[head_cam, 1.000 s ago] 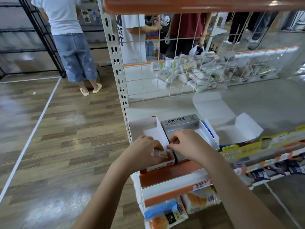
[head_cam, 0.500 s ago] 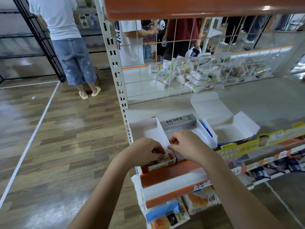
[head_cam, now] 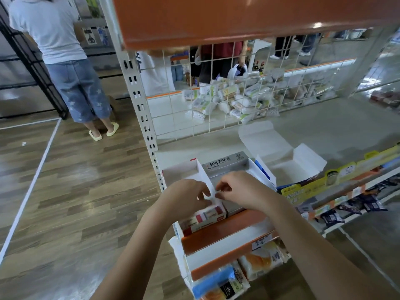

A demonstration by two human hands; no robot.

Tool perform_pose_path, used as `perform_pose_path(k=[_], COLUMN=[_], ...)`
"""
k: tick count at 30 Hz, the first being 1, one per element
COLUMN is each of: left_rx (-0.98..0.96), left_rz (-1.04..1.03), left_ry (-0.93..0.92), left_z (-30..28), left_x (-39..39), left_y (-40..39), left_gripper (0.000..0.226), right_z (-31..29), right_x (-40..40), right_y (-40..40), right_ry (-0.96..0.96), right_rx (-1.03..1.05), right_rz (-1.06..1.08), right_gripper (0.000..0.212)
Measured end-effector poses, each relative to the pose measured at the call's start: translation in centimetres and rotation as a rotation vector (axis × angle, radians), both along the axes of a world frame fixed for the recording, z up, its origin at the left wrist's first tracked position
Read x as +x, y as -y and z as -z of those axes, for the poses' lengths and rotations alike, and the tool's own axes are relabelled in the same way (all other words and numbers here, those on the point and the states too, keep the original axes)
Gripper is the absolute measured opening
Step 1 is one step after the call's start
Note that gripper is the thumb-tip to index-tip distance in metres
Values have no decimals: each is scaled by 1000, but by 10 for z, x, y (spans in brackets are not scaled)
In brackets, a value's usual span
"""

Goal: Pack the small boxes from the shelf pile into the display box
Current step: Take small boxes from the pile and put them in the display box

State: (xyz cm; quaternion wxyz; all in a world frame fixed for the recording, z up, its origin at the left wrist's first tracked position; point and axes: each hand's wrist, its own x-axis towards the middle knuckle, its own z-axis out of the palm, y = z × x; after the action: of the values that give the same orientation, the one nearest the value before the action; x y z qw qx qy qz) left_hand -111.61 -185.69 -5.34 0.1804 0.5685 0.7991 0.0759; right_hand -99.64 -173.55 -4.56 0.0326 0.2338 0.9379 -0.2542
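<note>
The small boxes are seen lying in the near end of the red-and-white display box, at the front left corner of the shelf; their red and white faces show just under the fingers. Compared with a second ago, more of those faces is exposed: the left hand has been drawn back a little and its fingers are now spread more loosely over the row, pressing down rather than clamping, though whether anything is pinched beneath them cannot be told. The right hand is kept curled, thumb and forefinger closed on the white divider wall between this box and the grey display box beside it. That wall looks to have been tugged slightly towards the right since half a second ago.

It is judged that the last boxes are being seated and the wall steadied, so the row should sit flat. The far end of the display box is shown unfilled, so more packing seems to be called for.

Further right an opened white carton lies with flaps spread, and a heap of wrapped packets is seen behind the wire grid.
</note>
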Motion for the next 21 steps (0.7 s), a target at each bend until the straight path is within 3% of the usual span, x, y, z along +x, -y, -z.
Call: perform_pose_path(k=[7,15,21], left_rx=[284,197,217], left_rz=[36,345,419], left_ry=[-234,-314,-274], left_z=[-28,-35,-46], left_x=[11,82,144], left_y=[-51,-168,-268], left_gripper=[32,41,41], right_z=[-17,-26,-27], right_x=[21,113,198], right_y=[-46,-144,-216], right_ry=[-121,-6,44], right_rx=[214,334,325], right_rz=[-9,280,415], right_gripper=[33,43,42])
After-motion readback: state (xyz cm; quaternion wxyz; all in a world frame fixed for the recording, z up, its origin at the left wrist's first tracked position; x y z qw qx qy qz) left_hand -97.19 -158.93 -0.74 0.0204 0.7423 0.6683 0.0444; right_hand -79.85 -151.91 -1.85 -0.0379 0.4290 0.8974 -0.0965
